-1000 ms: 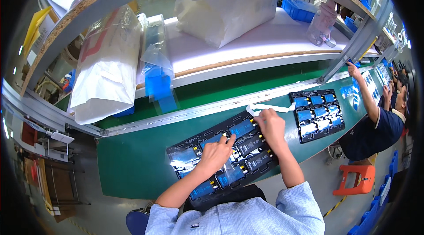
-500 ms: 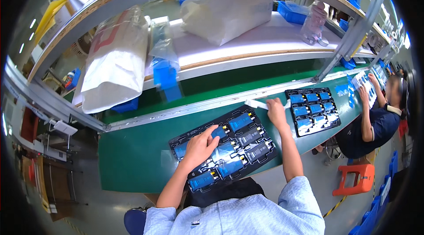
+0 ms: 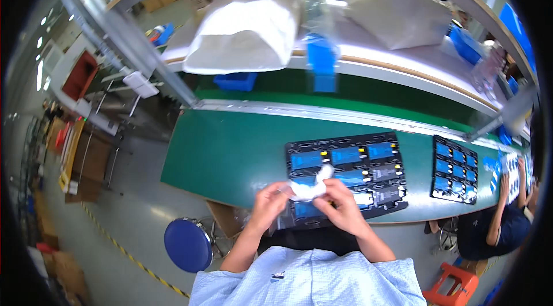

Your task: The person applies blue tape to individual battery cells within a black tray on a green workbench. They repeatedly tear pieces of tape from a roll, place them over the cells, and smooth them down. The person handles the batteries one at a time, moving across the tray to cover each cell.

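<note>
Two hands meet over the near edge of the green bench, and that bench is the landmark here: a long green surface running left to right across the view. Above it, on the far side, a white shelf carries two big white bags: one bulging bag toward the left, another toward the right, with a blue box blurred between them. On the bench itself, at its near edge, lies a black tray filled with blue rectangular parts. Farther right along the bench sits a second black tray, also packed with blue parts, well apart from the first. At the bench's right end another person's hand reaches up onto the surface. Below the bench, on the floor to the left, stands a round blue stool; an orange stool shows low on the right. Now the small stuff: the left hand and right hand are close together, both pinching a crumpled white cloth, fingers closed on it from either side. The cloth is held just above the first tray's near-left corner, over the bench's front edge.
</note>
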Motion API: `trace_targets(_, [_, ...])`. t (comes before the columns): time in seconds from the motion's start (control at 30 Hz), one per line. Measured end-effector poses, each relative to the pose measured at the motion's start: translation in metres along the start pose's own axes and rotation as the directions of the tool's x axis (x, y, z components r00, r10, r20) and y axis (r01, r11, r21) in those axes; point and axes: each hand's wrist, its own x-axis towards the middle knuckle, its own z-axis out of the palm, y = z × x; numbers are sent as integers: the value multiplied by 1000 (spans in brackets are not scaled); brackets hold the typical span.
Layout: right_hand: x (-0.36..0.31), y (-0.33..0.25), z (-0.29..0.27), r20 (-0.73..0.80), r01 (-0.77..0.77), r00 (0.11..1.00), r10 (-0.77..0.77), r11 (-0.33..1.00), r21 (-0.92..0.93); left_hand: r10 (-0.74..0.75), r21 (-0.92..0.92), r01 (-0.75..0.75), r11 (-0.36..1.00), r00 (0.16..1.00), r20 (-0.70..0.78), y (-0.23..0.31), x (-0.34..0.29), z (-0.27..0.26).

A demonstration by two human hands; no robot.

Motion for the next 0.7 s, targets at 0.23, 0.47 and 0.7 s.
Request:
trace_targets(0.23, [-31, 29, -42, -202, -90, 973, 110, 990, 105, 165, -30, -336, 941, 538, -827, -52, -40, -146])
trace_targets(0.47, [-47, 28, -71, -373, -164, 914, 160, 986, 22, -662, -708, -100, 699, 283, -694, -221, -70, -260])
trace_targets(0.7, [-28, 16, -80, -383, -186, 909, 165, 982, -19, -813, -863, -264, 431, 302, -498, -293, -21, -324])
